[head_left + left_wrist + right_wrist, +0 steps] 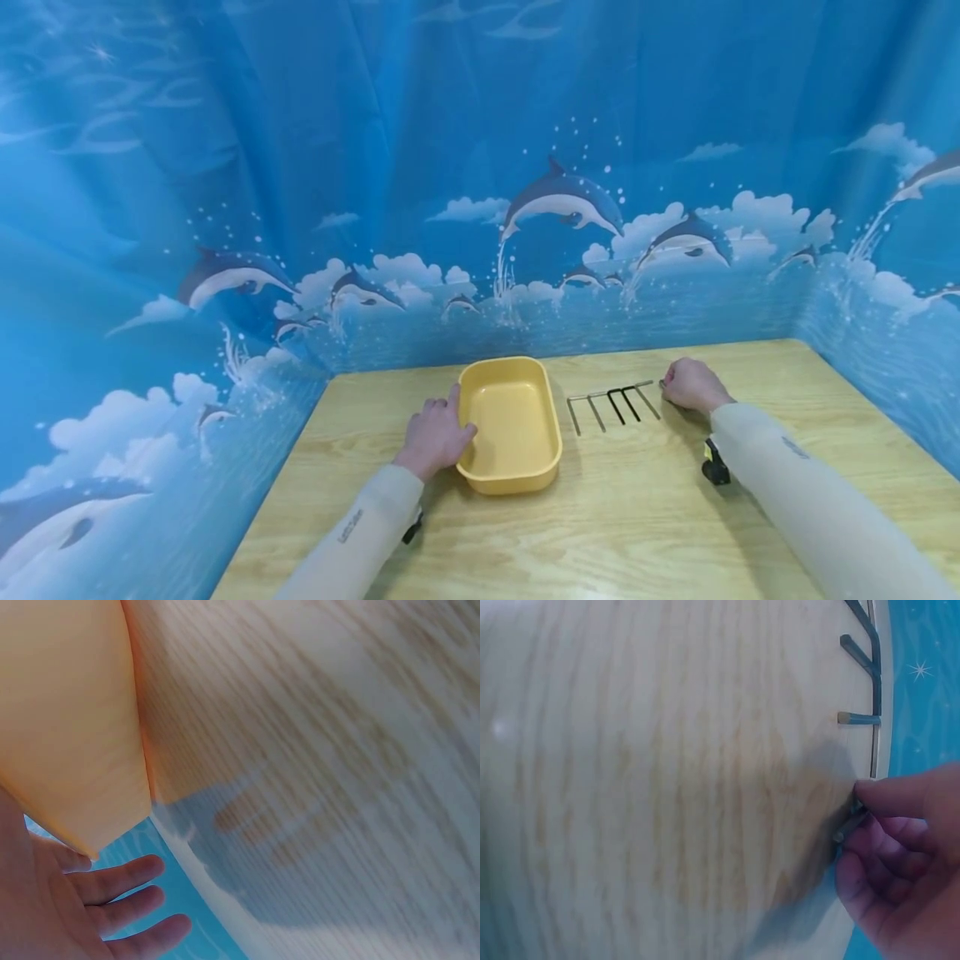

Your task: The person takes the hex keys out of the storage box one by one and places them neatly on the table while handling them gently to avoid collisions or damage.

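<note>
At the yellow plastic bin (517, 484), my left hand (437, 435) grips the left rim, its thumb over the edge. The left wrist view shows the other fingers (135, 909) stretched out loosely below the bin's wall (67, 712). Farther right, my right hand (695, 387) pinches a small L-shaped hex key (850, 825) between thumb and fingers, close over the wooden surface. Just left of it, several hex keys (616, 407) lie in a row with their long arms side by side. Some are dark, others silvery.
The pale wooden table (600, 533) ends at the back against a blue curtain (420, 167) printed with dolphins and clouds, which also runs down both sides. A small black camera (715, 468) is worn at the right wrist.
</note>
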`<state>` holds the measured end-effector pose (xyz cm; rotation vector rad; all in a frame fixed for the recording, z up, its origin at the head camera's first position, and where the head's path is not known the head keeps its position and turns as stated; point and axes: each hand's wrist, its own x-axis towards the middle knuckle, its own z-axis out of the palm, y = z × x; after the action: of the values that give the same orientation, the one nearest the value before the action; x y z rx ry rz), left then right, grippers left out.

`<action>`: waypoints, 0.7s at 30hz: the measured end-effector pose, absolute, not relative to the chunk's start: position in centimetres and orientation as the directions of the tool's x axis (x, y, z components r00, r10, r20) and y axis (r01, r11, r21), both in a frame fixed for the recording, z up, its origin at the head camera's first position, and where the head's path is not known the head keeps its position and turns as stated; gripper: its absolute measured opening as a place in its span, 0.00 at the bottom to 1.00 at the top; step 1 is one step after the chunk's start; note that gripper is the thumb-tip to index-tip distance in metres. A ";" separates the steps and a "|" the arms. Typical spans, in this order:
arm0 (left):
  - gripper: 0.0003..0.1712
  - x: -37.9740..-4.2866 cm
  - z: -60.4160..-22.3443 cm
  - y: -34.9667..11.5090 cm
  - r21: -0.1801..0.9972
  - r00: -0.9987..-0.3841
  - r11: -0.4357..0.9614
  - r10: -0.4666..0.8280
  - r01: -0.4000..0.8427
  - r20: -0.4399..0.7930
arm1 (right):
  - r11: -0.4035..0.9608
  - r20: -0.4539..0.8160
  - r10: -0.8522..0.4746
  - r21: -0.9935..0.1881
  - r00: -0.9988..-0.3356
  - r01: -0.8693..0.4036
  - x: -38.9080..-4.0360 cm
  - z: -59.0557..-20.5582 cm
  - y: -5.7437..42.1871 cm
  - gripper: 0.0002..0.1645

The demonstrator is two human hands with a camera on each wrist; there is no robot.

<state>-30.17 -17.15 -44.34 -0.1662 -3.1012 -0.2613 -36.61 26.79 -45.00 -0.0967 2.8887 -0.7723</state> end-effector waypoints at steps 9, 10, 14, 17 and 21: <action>0.47 -29.6 -44.6 -17.0 0.164 -0.995 0.981 0.101 0.103 0.024 | 0.859 -0.137 -0.085 -0.512 -0.987 -0.003 -36.6 -45.9 26.4 0.22; 0.47 -29.6 -44.7 -16.9 0.166 -0.994 0.980 0.106 0.108 0.026 | 0.859 -0.136 -0.084 -0.512 -0.987 -0.002 -36.5 -46.0 26.5 0.23; 0.46 -29.6 -44.7 -16.6 0.180 -0.992 0.976 0.116 0.123 0.048 | 0.862 -0.115 -0.075 -0.507 -0.990 -0.006 -36.3 -45.8 26.7 0.26; 0.46 -29.6 -44.5 -16.6 0.186 -0.992 0.975 0.116 0.124 0.055 | 0.872 -0.108 -0.078 -0.489 -0.991 -0.016 -36.1 -45.5 26.6 0.16; 0.46 -29.8 -44.4 -16.7 0.188 -0.991 0.974 0.119 0.127 0.054 | 0.889 -0.117 -0.081 -0.457 -0.990 -0.019 -36.0 -45.2 26.3 0.18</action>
<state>-29.83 -16.73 -44.42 -0.1915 -3.0785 -0.2971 -35.96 26.26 -45.16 -0.0773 2.9231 -0.7058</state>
